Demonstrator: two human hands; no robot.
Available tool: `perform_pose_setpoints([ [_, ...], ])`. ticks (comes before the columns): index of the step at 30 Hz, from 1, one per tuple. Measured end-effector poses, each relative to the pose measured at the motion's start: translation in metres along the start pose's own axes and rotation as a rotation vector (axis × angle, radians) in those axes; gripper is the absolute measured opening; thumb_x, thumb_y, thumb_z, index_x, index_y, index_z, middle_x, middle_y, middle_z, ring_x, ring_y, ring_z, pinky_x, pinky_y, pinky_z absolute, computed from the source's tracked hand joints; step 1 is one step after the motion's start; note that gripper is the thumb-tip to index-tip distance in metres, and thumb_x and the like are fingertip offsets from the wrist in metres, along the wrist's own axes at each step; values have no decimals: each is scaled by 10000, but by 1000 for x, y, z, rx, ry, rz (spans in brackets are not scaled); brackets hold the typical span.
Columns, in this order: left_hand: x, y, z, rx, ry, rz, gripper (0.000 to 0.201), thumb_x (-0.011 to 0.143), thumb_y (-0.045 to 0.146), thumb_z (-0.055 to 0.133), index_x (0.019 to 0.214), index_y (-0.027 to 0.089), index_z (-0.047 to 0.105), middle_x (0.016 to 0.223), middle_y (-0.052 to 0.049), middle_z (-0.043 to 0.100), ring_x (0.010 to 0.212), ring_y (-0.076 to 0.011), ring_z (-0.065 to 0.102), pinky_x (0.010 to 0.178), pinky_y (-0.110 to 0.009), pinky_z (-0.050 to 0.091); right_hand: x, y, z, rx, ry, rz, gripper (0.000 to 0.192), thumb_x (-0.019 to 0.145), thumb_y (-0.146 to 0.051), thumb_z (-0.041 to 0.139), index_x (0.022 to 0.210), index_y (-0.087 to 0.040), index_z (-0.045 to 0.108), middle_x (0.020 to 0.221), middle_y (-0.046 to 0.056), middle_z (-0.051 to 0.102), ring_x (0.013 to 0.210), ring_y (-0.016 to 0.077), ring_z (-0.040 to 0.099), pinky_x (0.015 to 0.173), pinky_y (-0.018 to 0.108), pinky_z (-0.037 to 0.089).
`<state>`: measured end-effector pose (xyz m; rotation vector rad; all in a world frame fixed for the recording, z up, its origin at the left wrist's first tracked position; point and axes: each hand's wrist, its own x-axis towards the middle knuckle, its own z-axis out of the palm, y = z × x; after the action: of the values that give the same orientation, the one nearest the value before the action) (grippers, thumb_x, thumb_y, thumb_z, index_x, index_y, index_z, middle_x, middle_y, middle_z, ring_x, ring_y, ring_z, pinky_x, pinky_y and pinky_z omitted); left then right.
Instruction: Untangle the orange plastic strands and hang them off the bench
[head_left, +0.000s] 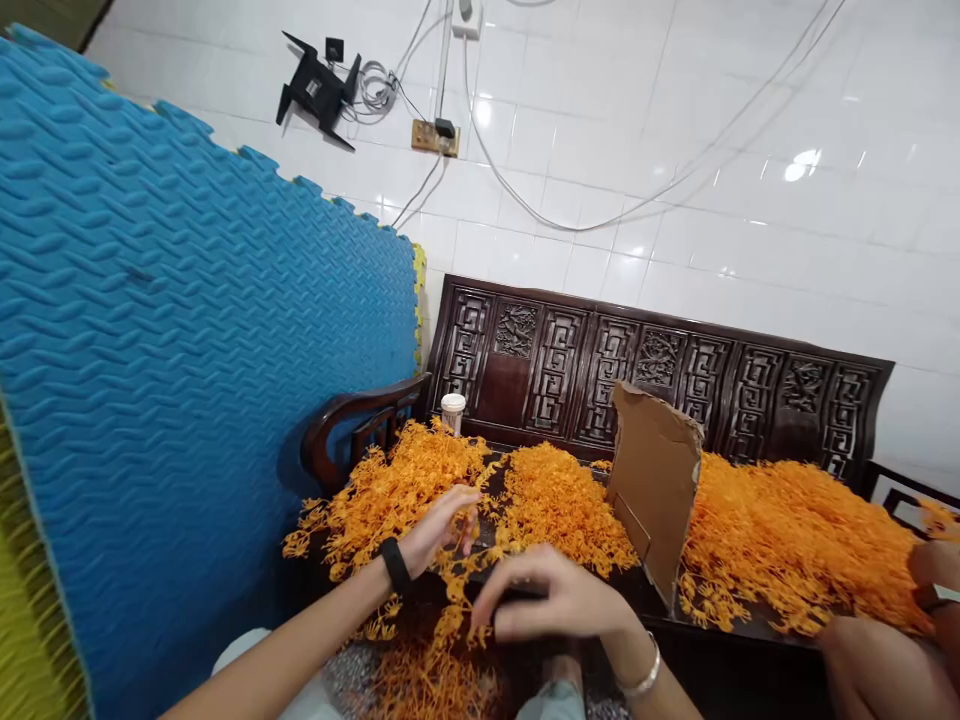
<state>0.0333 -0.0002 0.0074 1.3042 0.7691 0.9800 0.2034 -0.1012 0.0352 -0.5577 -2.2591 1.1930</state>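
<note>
At the near edge, an orange heap [435, 685] lies low. Above it, the blurred right hand [551, 600] curves its fingers beside an orange clump [450, 615]; I cannot tell whether they grip it. Slightly farther, the left hand [439, 525] has half-bent fingers before the left pile [420, 465], their hold unclear. Beyond, cardboard [656, 480] divides the middle pile [559, 500] and right pile [795, 540] on the settee [517, 385].
</note>
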Motion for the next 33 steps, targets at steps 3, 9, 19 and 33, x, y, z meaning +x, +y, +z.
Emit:
perform_pose_setpoints([
  [3,9,-6,2,8,-40,2,262,693,440,489,815,212,451,563,59,384,481,-92,393,434,-219,349,42,41,-45,-181,599,-6,253,759,-380,494,951,-252,596,981,32,595,945,159,534,865,309,400],
  [9,30,-10,2,-1,-14,14,251,730,444,449,723,197,490,484,65,337,412,-78,317,416,-228,299,70,93,-69,-26,766,42,354,714,-346,551,1052,-240,538,1019,50,563,865,168,544,747,307,449],
  [19,44,-13,9,-54,-81,-125,303,680,444,530,769,155,547,477,78,318,397,-41,185,393,-204,94,72,133,-92,41,1080,36,144,658,-270,568,595,-141,562,599,-4,534,606,107,476,612,233,376],
  [33,37,-31,51,-91,117,-353,285,703,420,448,643,147,499,398,110,190,364,-34,105,387,-191,50,66,177,-134,121,1691,88,225,644,-339,524,649,-116,553,649,27,559,613,119,499,562,244,391],
])
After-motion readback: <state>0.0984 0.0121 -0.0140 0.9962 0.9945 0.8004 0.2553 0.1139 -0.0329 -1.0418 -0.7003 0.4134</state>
